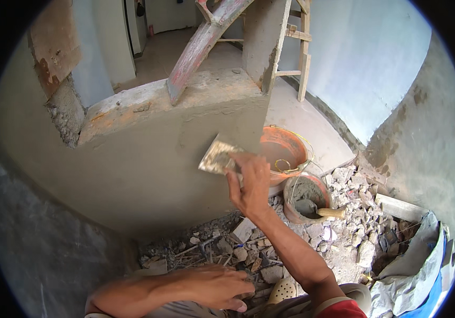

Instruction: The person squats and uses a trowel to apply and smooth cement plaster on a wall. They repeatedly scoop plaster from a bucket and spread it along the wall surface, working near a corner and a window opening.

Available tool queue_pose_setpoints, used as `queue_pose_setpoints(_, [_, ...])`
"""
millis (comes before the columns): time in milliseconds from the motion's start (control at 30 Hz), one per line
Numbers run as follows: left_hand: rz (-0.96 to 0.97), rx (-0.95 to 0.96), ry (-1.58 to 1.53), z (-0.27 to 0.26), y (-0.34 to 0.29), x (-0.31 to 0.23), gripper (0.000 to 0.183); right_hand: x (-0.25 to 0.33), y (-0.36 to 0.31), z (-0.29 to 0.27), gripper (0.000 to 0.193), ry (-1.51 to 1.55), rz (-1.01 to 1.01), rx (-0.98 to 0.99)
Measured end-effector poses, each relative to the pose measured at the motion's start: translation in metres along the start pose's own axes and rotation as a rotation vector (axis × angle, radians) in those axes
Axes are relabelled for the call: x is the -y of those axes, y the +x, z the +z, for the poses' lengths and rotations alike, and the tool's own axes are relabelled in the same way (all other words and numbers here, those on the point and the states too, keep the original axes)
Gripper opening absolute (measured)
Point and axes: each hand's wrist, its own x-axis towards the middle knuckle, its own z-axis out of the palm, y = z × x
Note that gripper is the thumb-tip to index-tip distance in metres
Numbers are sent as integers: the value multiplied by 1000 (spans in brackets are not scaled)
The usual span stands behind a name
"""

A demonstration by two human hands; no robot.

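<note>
My right hand [251, 183] is closed on a pale, mortar-smeared plastering float [217, 155], whose flat face lies against the wet grey plaster of a low wall [148, 169]. Low in front of me, my left hand [214, 286] hangs over my lap with loosely stretched fingers and holds nothing. Beyond the right hand stands an orange bucket [286, 139] with murky water and a yellowish ring-shaped bit in it. Nearer, a smaller bucket [291, 209] contains grey mortar and a trowel, its wooden handle [331, 212] sticking out over the rim.
Broken rubble [241, 254] covers the ground between me and the wall. On the wall's top rests a slanting, paint-stained wooden board [198, 50]. A wooden ladder [303, 58] stands behind. Right of the rubble lie a crumpled sack [408, 273] and a pale block [401, 207].
</note>
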Motion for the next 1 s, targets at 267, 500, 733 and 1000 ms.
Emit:
queue_pose_setpoints(267, [70,-7,107,-7,-16,-10,54,14,74,-10,31,286,331,-374])
queue_pose_setpoints(500, [159,-121,132,3,-32,-17,43,108,58,60,37,282,44,-221])
queue_pose_setpoints(733, [142,-221,109,6,-35,-13,41,149,20,71,44,401,-54,166])
queue_pose_setpoints(1000, [209,-206,193,11,-49,-18,45,45,61,-17,50,-213,-299,64])
